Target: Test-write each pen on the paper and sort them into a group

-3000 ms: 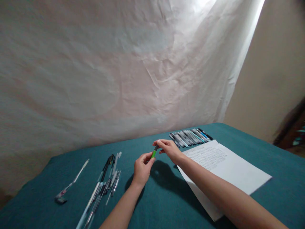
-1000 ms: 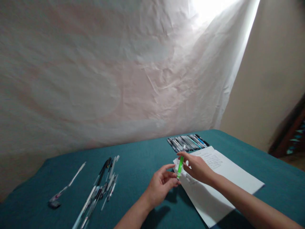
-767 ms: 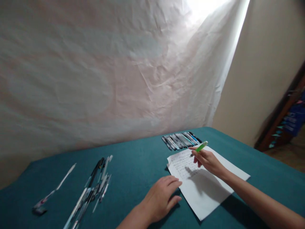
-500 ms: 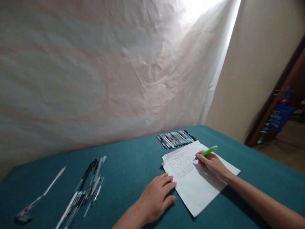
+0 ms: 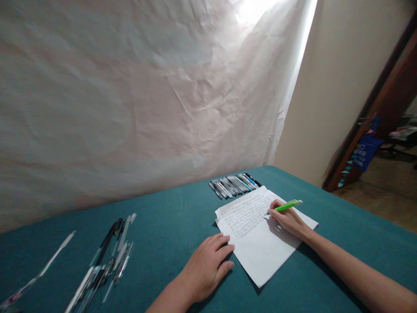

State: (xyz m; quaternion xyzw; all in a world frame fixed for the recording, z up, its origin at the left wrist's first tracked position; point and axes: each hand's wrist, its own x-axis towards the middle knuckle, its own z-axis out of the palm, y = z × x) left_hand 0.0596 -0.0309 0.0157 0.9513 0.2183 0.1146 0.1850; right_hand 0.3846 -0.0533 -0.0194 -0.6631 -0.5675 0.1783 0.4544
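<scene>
A white sheet of paper (image 5: pixel 260 258) lies at an angle on the table, its upper part covered with lines of small handwriting. It rests on at least one other sheet, whose edge shows at the right. My right hand (image 5: pixel 289 221) leans on the paper and is closed round a bright green pen (image 5: pixel 289 205). The pen's writing end points down to the sheet near the written lines, though the fingers partly cover it. Lying flat, my left hand (image 5: pixel 206 267) has its fingers apart, with the fingertips at the paper's left edge and nothing held.
Behind the paper, several pens (image 5: pixel 234 185) lie side by side in a row. A loose pile of pens (image 5: pixel 104 269) is at the left, with a long pale item (image 5: pixel 48 265) farther left, blurred. A green cloth (image 5: pixel 163 217) covers the table; a pale sheet (image 5: pixel 163 108) hangs behind.
My view has turned a little to the right, so everything sits farther left. My right hand with the green pen has shifted slightly rightward over the paper. The left hand stays at the paper's edge.
</scene>
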